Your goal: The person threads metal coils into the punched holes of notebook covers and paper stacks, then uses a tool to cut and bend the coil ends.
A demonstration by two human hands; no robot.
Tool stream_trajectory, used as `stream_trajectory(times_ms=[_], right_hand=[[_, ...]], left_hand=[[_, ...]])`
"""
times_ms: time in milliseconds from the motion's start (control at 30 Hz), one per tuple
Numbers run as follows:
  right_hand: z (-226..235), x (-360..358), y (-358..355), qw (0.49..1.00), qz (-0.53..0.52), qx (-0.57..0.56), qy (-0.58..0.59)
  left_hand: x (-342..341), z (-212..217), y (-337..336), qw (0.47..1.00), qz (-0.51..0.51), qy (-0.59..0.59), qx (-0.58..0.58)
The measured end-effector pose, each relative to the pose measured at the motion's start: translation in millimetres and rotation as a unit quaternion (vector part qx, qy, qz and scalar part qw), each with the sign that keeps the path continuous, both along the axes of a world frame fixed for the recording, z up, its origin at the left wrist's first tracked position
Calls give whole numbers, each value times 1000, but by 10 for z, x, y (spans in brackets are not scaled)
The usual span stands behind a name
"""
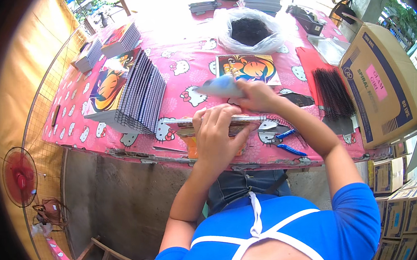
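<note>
My left hand point(216, 134) is closed over the top of a notebook block point(184, 124) at the table's near edge, its fingers on the far side and thumb on the near side. A white page edge shows along the top; my hand hides much of the rest. Just beyond it, my right hand point(256, 96) grips a pale blue-grey object point(222, 87), too smeared by motion for me to name its kind. Farther back lies a notebook cover point(255, 68) with a colourful cartoon picture. Blue-handled pliers point(291, 149) rest right of the notebook block, beside a loose black spiral coil point(283, 122).
A tall stack of spiral notebooks point(136, 94) stands at left, with smaller stacks point(121, 39) behind. At right are black spiral coils point(331, 92) and a large open carton point(384, 84). A plastic bag point(221, 37) of black material stands far back on the pink cloth point(178, 81).
</note>
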State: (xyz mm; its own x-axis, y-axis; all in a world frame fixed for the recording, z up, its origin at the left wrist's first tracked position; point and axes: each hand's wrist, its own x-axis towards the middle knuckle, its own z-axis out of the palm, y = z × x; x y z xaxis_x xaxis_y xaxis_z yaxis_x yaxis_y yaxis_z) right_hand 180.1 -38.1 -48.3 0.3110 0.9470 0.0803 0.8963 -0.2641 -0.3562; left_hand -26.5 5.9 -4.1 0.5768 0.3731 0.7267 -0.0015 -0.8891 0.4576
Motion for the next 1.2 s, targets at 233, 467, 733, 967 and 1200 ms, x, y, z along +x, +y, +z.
stream_trajectory(times_ms=[233,467,733,967,1200], right_hand=[[53,323,-855,903,95,186,374],[42,422,-812,884,126,184,411],[188,153,-598,943,94,166,273],[215,121,-376,952,117,108,262],[355,-182,-257,897,127,173,386]], left_hand=[[60,-36,61,999,-32,-4,-22],[6,27,34,994,-32,48,-88],[-197,24,216,986,135,96,-1],[-232,-45,263,991,101,78,-48],[-294,-44,339,990,103,59,-70]])
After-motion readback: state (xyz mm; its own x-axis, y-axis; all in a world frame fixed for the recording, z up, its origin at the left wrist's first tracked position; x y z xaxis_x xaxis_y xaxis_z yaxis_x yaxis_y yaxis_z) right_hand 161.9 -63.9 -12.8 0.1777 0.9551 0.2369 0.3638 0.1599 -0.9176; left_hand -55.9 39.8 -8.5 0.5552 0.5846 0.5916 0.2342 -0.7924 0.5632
